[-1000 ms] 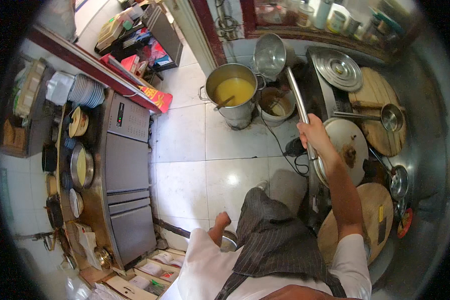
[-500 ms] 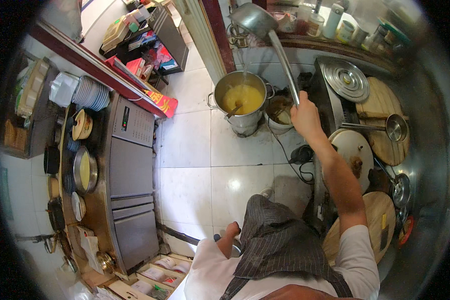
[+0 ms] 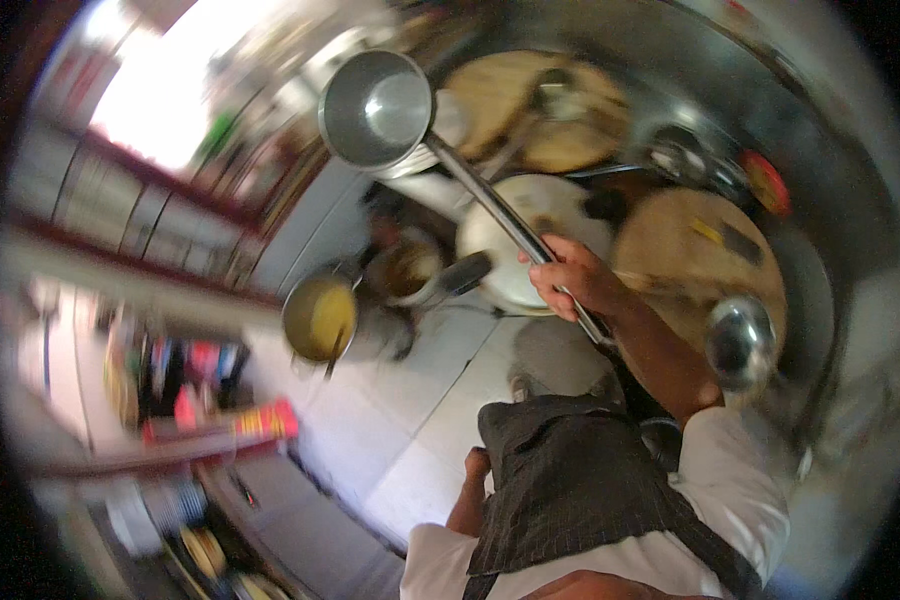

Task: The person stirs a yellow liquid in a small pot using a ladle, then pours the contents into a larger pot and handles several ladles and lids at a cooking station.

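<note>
My right hand [image 3: 572, 280] is closed round the long metal handle of a big dipper [image 3: 375, 110]. Its round bowl is raised at the upper left, the shiny inside facing up; I cannot make out any liquid in it. My left hand [image 3: 478, 463] hangs low beside the dark striped apron [image 3: 570, 480]; its fingers are blurred and partly hidden. Below and left of the dipper, a metal pot [image 3: 292, 318] on the floor holds yellow liquid, with a handle sticking out of it. Next to it stands a bucket [image 3: 407, 268] with brownish contents.
On the right, the stove top carries a pale round lid [image 3: 485, 235], round wooden boards [image 3: 680, 235], a ladle [image 3: 550, 92] and a shiny metal bowl shape [image 3: 740, 343]. Pale floor tiles [image 3: 440, 395] lie ahead. At the lower left runs a counter with stacked plates [image 3: 175, 503].
My view has swung to the right toward the stove. The dipper, which was pouring a stream into the pot, is now away from it with its bowl level. My right hand still grips it.
</note>
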Tool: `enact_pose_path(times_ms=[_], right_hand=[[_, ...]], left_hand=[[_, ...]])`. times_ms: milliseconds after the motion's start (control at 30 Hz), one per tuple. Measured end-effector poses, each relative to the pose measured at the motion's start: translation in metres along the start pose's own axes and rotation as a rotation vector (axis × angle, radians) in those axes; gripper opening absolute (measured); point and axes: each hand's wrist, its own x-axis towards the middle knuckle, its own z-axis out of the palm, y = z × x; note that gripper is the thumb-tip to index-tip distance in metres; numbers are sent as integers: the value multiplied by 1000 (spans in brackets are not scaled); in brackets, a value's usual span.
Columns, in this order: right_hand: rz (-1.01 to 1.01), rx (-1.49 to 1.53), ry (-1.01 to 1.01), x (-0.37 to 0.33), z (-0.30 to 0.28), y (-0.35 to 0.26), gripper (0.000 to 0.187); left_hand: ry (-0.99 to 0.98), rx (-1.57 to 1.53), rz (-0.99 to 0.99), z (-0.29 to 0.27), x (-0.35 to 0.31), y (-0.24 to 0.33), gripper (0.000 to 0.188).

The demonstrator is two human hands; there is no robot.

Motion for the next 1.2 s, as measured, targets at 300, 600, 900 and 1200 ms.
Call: enact_pose_path(times_ms=[300,600,900,1200], right_hand=[[-69,-101,1274,-390,-199,51,33],[823,-458,1682,-555,-388,185,45],[1032,-908,1419,-557,-455,263,21],[346,303,1136,-529,-482,284,22]], left_hand=[[-234,175,241,-14,80,72,27],[-272,317,343,-20,97,181,28],[-281,388,303,-14,88,207,28],[-275,369,271,-4,84,205,29]])
